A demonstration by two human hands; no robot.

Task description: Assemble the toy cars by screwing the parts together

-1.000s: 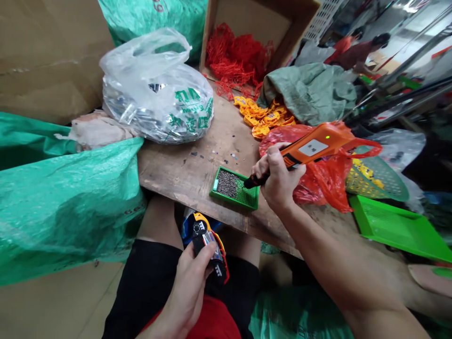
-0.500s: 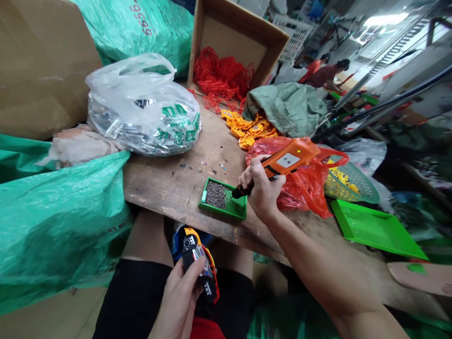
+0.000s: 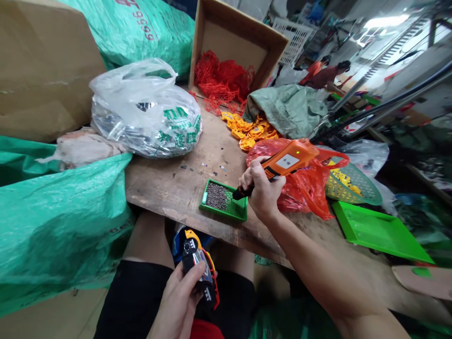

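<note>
Over my lap, my left hand (image 3: 186,287) is closed round a toy car (image 3: 199,263) with a black base, yellow and red body parts and a clear piece. My right hand (image 3: 263,187) grips an orange and black electric screwdriver (image 3: 287,161) with a white label and a small green light. Its black tip points down and left, over the right part of a small green perforated tray (image 3: 237,213). Dark small screws (image 3: 216,196) fill the tray's left part. Whether the tip touches the tray, I cannot tell.
On the wooden table (image 3: 165,188) stand a clear bag of shiny parts (image 3: 148,113), orange-yellow parts (image 3: 247,129), a red bag (image 3: 300,197) and a bright green tray (image 3: 381,230). Behind is a box (image 3: 243,33) with red pieces (image 3: 222,75). A green sack (image 3: 63,226) flanks the left side. Two people work far back.
The view has shifted very slightly. Both hands keep the same hold, and the screwdriver's tip stays over the small tray.
</note>
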